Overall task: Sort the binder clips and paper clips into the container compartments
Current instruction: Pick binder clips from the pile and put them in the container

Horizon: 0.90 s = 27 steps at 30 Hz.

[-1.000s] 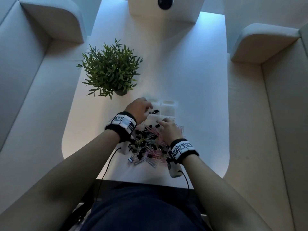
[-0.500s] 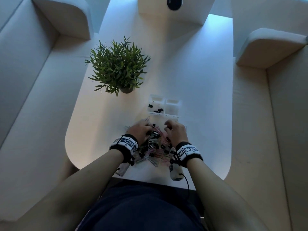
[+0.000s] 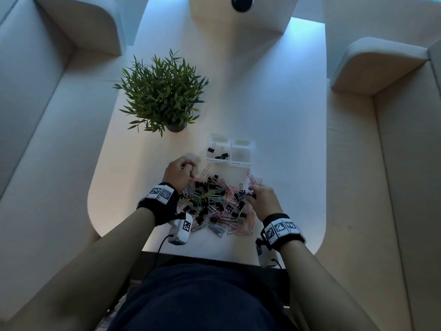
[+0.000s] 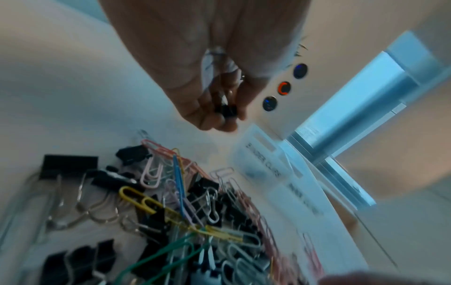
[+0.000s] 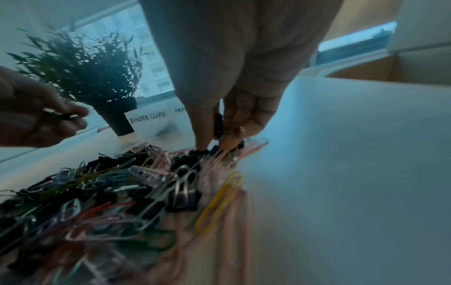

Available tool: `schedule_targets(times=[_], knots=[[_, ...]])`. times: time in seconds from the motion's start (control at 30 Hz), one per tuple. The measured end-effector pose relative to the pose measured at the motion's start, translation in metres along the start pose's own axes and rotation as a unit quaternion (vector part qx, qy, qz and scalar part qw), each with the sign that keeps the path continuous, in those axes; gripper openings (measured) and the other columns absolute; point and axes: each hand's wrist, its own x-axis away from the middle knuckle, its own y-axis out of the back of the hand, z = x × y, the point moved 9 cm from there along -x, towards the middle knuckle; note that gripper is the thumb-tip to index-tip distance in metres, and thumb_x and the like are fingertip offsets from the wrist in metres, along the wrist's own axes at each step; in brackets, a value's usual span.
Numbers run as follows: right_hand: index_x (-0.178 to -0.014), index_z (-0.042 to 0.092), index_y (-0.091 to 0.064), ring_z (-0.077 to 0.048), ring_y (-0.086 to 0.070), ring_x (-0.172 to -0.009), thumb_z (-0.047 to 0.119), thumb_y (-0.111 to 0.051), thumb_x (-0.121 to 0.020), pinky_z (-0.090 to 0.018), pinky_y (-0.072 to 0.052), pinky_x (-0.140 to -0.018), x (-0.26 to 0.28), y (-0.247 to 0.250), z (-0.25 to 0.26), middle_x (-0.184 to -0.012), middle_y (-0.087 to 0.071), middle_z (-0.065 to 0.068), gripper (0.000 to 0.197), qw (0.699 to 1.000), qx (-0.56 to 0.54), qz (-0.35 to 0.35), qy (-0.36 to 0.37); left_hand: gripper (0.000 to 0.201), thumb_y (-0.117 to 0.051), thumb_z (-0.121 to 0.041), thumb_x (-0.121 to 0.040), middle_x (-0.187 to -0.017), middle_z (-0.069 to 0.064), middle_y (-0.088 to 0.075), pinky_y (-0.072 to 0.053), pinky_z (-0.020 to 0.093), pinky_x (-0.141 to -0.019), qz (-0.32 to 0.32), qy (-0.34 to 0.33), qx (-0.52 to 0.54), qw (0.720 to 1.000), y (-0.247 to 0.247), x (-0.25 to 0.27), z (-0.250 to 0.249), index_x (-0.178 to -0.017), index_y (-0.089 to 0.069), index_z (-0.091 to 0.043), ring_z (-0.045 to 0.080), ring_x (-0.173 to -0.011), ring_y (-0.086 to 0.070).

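A potted plant stands at the white table's left. Beside it, the person's left hand pinches 1 black binder clip, fingers curled round it, above a mixed pile of binder and paper clips. The clear container beyond holds 3 binder clips in its left compartment. The right hand pinches another black clip at the pile's right edge.
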Motion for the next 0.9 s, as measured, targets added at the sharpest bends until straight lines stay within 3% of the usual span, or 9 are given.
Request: schedule_targets(times=[0.1,0.17,0.23,0.33,0.43,0.53,0.7,0.8,0.9], knots=[[-0.087,-0.001,-0.065,-0.028,-0.062,-0.081,0.002,-0.066,-0.081,-0.033,-0.053,-0.079,0.000,-0.005,0.007,-0.102,-0.062,-0.015,0.007,1.000,0.019,-0.018,0.007,0.017,-0.047,-0.023,-0.070,-0.052,0.001,-0.044,-0.030,0.031,-0.054,-0.021,0.028,0.021,0.999,0.013,-0.004,0.009,-0.056,-0.055,-0.020,0.024,-0.059,-0.037],[-0.080,-0.003,-0.065,-0.026,-0.059,-0.071,-0.006,-0.057,-0.083,-0.037,-0.055,-0.074,0.000,-0.008,0.008,-0.093,-0.061,-0.016,0.008,0.999,0.043,-0.029,0.004,0.009,-0.061,-0.025,-0.075,-0.056,-0.001,-0.046,-0.034,0.029,-0.054,-0.002,-0.004,-0.079,0.997,0.012,-0.003,0.006,-0.068,-0.060,-0.019,0.023,-0.056,-0.040],[-0.078,-0.005,-0.064,-0.024,-0.055,-0.066,-0.009,-0.055,-0.082,-0.035,-0.055,-0.070,0.000,-0.008,0.008,-0.091,-0.060,-0.016,0.011,0.998,0.053,-0.033,0.000,0.010,-0.068,-0.021,-0.076,-0.065,-0.002,-0.047,-0.035,0.024,-0.054,0.040,-0.066,-0.212,0.974,0.000,0.002,-0.002,-0.085,-0.063,-0.017,0.017,-0.058,-0.043],[-0.078,-0.004,-0.063,-0.026,-0.056,-0.066,-0.009,-0.056,-0.080,-0.034,-0.054,-0.067,-0.003,-0.010,0.009,-0.090,-0.059,-0.015,0.009,0.998,0.057,-0.026,0.010,0.024,-0.068,-0.013,-0.074,-0.091,0.006,-0.059,-0.047,0.030,-0.073,0.121,-0.156,-0.322,0.926,-0.026,0.008,-0.005,-0.097,-0.063,-0.010,0.022,-0.079,-0.055],[-0.081,0.000,-0.064,-0.023,-0.059,-0.065,-0.005,-0.061,-0.081,-0.034,-0.057,-0.066,-0.001,-0.013,0.017,-0.090,-0.059,-0.011,0.006,0.997,0.056,-0.011,0.054,0.031,-0.068,-0.018,-0.077,-0.107,0.010,-0.058,-0.046,0.031,-0.081,0.137,-0.161,-0.365,0.907,-0.035,0.007,0.003,-0.107,-0.061,-0.011,0.027,-0.095,-0.057],[-0.082,0.000,-0.066,-0.019,-0.060,-0.062,0.001,-0.066,-0.081,-0.024,-0.055,-0.065,0.006,-0.014,0.029,-0.090,-0.061,-0.009,0.002,0.992,0.054,-0.004,0.111,0.030,-0.065,-0.022,-0.082,-0.104,0.011,-0.056,-0.044,0.031,-0.076,0.115,-0.161,-0.382,0.903,-0.035,0.007,0.000,-0.109,-0.064,-0.009,0.027,-0.091,-0.056],[-0.072,0.002,-0.064,-0.015,-0.058,-0.056,-0.007,-0.071,-0.072,-0.016,-0.050,-0.058,0.012,-0.013,0.036,-0.078,-0.063,-0.009,0.012,0.986,0.053,-0.018,0.158,0.023,-0.066,-0.019,-0.082,-0.097,0.014,-0.059,-0.042,0.026,-0.069,0.096,-0.183,-0.369,0.906,-0.032,0.009,0.001,-0.100,-0.067,-0.004,0.027,-0.081,-0.057],[-0.075,0.004,-0.065,-0.015,-0.059,-0.058,-0.009,-0.072,-0.072,-0.018,-0.054,-0.058,0.011,-0.013,0.028,-0.082,-0.063,-0.007,0.015,0.988,0.048,-0.020,0.147,0.016,-0.068,-0.017,-0.079,-0.087,0.013,-0.061,-0.046,0.026,-0.063,0.088,-0.205,-0.355,0.908,-0.031,0.013,-0.001,-0.088,-0.068,-0.003,0.024,-0.068,-0.057],[-0.085,0.003,-0.067,-0.017,-0.060,-0.061,-0.008,-0.068,-0.076,-0.023,-0.058,-0.062,0.011,-0.015,0.020,-0.089,-0.061,-0.009,0.015,0.991,0.041,-0.017,0.129,0.012,-0.067,-0.015,-0.078,-0.076,0.011,-0.061,-0.055,0.035,-0.056,0.073,-0.218,-0.347,0.909,-0.028,0.013,-0.002,-0.076,-0.068,-0.003,0.021,-0.058,-0.055]])
